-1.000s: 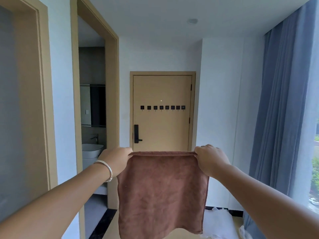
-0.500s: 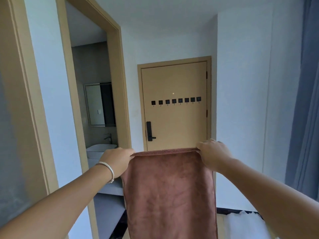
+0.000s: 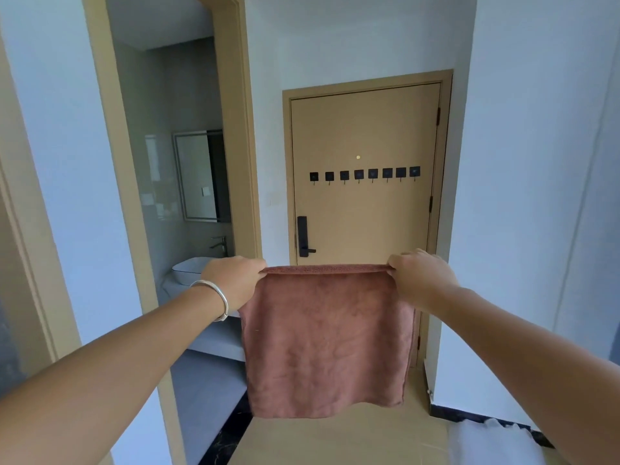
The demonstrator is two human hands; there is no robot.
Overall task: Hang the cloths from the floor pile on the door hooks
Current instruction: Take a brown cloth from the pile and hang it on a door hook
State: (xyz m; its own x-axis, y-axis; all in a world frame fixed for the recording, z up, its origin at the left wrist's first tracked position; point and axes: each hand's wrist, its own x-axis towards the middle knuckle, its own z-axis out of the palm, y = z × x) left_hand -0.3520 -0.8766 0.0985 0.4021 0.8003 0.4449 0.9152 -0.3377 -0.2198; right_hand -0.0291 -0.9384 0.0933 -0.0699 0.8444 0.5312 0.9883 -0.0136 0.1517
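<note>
Cloth: a brown cloth hangs flat in the air, stretched between two hands, in front of the door.
Left hand: the left hand pinches the top left corner. A silver bracelet is on the wrist.
Right hand: the right hand pinches the top right corner.
Hooks: a row of black hooks sits on the door, well above the cloth.
Floor: something white lies low on the right.

Both forearms are showing bare, no sleeves reaching into view. Left hand is wearing a plain silver bangle w/ smooth rounded band, sitting loose at the wrist & catching light along its edge. Right hand is wearing nothing: no rings, watch, etc. visible.
</note>
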